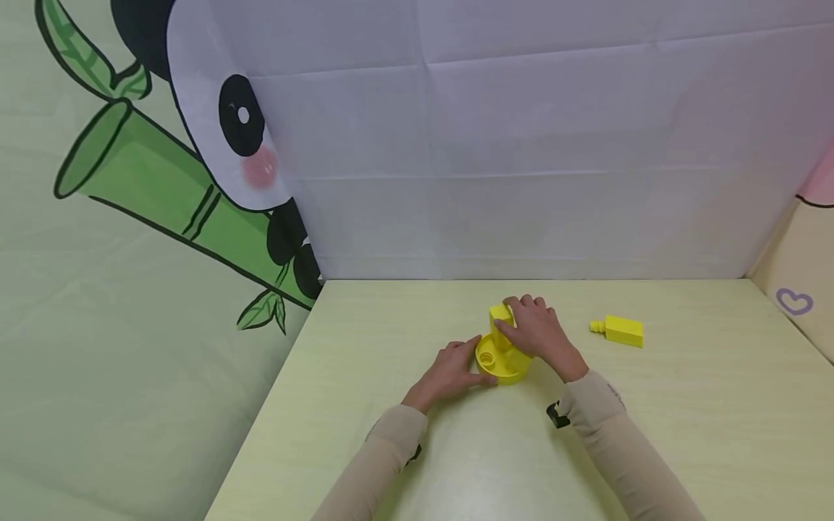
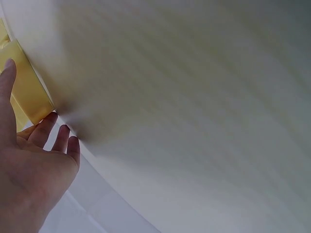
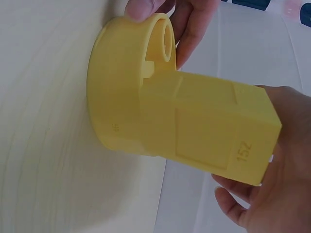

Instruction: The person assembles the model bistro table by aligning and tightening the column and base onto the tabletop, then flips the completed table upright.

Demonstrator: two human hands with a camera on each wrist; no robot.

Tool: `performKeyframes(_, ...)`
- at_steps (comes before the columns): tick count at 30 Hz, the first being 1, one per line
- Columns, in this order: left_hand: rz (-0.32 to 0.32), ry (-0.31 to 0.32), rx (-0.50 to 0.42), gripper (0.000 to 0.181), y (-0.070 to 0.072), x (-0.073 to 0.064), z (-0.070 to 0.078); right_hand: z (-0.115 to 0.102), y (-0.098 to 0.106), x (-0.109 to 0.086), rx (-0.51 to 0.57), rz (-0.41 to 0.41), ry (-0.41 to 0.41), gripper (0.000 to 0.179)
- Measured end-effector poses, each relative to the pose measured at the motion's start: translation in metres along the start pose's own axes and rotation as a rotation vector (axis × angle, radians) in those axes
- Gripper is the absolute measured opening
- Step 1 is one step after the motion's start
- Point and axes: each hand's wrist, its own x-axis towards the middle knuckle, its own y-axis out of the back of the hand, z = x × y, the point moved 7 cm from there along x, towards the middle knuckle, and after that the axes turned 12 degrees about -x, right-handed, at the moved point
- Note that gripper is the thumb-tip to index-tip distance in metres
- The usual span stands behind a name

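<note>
A round yellow base with a raised rim and a ring-shaped socket stands on the table. My left hand holds its side between thumb and fingers; the left wrist view shows this hand with fingertips low at the base's wall. Upright on the base is a yellow rectangular block, its lower end down inside the rim. My right hand grips this block near the top. In the right wrist view the block bears the number 152, and the right hand is partly hidden behind it.
A second yellow block with a narrow ridged neck lies on its side to the right, neck pointing left. The pale table ends at a white cloth wall. Cartoon-printed cloth hangs at the left.
</note>
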Motion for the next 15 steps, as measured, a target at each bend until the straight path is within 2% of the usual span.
performKeyframes(5,-0.002,-0.003,-0.002,0.093,0.0007,-0.0015,-0.0001,0.0039,0.0021,-0.0015,-0.001,0.027,-0.064,0.055)
performKeyframes(15,-0.004,-0.004,-0.001,0.094,0.002,-0.0046,-0.0025,0.0044,0.0005,-0.0035,-0.006,0.03,-0.07,0.051)
